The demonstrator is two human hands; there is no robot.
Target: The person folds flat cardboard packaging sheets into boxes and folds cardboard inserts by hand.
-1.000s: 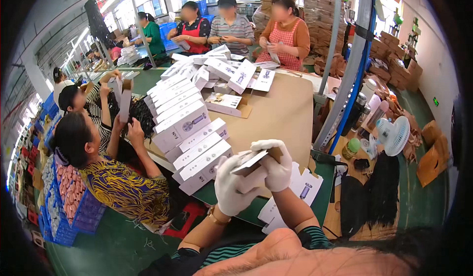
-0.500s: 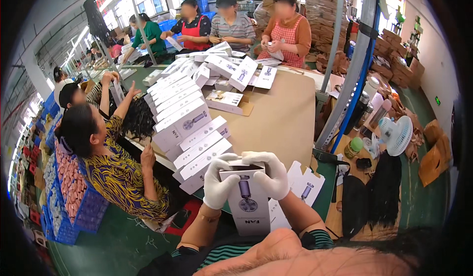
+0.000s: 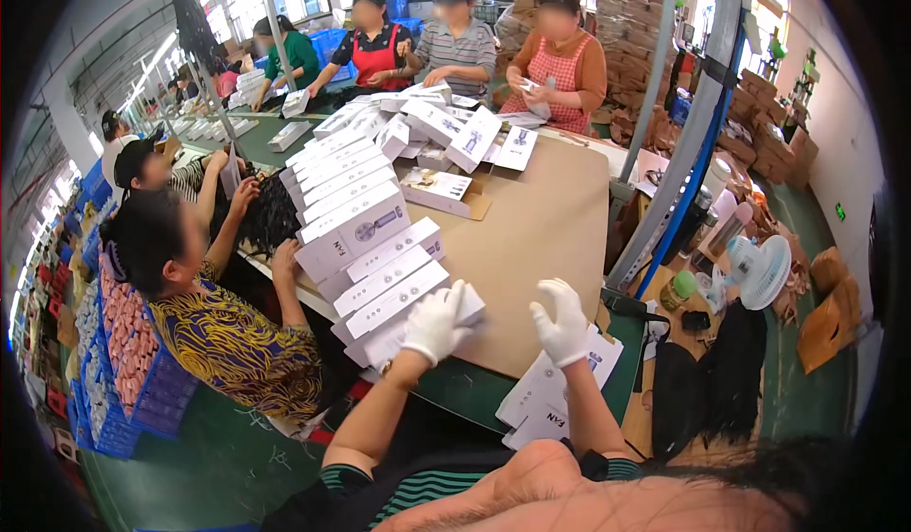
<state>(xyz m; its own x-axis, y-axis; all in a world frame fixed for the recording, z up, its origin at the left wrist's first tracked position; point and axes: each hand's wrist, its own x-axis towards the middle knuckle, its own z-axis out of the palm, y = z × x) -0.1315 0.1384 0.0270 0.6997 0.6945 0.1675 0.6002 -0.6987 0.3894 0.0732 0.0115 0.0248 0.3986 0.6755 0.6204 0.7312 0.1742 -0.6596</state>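
My left hand (image 3: 434, 325), in a white glove, is closed over a white fan box (image 3: 386, 344). This box lies at the near end of a row of similar white boxes (image 3: 384, 292), and its right end is blurred by motion. Apart from it, my gloved right hand (image 3: 561, 323) hangs over the table with fingers spread and nothing in them. Below that hand, partly behind my right forearm, lie flat unfolded fan cartons (image 3: 555, 390).
Brown board (image 3: 531, 238) covers the table. Beyond the row is a heap of boxes (image 3: 427, 119) and one open carton (image 3: 438, 188). A co-worker in a patterned top (image 3: 223, 342) sits close on the left. At right are a metal post (image 3: 674, 171) and a small fan (image 3: 759, 271).
The box that both hands held upright before me has moved left to the row's end under my left hand. My right hand has let go and opened.
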